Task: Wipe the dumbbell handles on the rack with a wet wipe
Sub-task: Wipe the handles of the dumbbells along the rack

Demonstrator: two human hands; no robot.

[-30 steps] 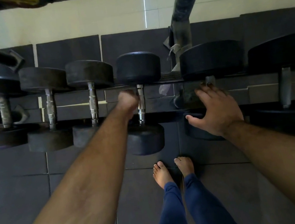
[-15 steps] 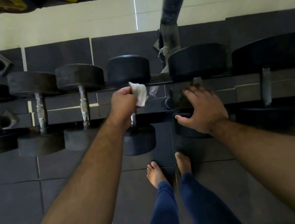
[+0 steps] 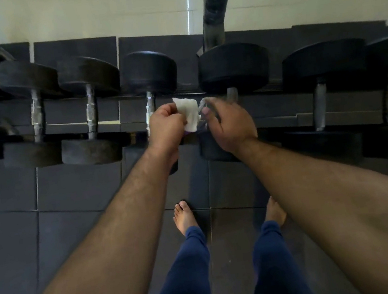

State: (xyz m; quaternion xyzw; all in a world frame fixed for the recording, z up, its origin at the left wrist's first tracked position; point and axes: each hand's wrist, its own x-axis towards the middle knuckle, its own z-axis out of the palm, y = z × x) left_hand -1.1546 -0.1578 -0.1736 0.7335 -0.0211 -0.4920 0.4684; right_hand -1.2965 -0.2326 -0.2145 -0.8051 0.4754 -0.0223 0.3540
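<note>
While both arms reach out over the rack [image 3: 271, 121], the two hands meet in the middle, in front of the row of dumbbells. The left hand [image 3: 166, 125] has its fingers curled round a white wet wipe [image 3: 189, 115] and grips it. The wipe is bunched up and sticks out past the fingers, to the right of the hand. The right hand [image 3: 231, 124] is just beside it, with its thumb [image 3: 208, 115] at the right edge of the wipe. This hand is blurred, so I cannot tell if its grip is closed on the wipe or only touching it.

Right behind the left hand is a dumbbell handle [image 3: 150, 103], shiny and grey, going from a black weight [image 3: 150, 70] at the back down under the hand. The wipe is near this handle but to its right, not on it. Behind the right hand sits a bigger black weight [image 3: 234, 66] with a short bit of its handle showing.

More dumbbells lie side by side to the left [image 3: 90, 109] and to the right [image 3: 319, 104], all on the rack. Below, two bare feet [image 3: 185, 216] in blue trousers [image 3: 188, 272] stand on the dark floor tiles [image 3: 69, 189]. A pale wall [image 3: 94, 11] is at the back.
</note>
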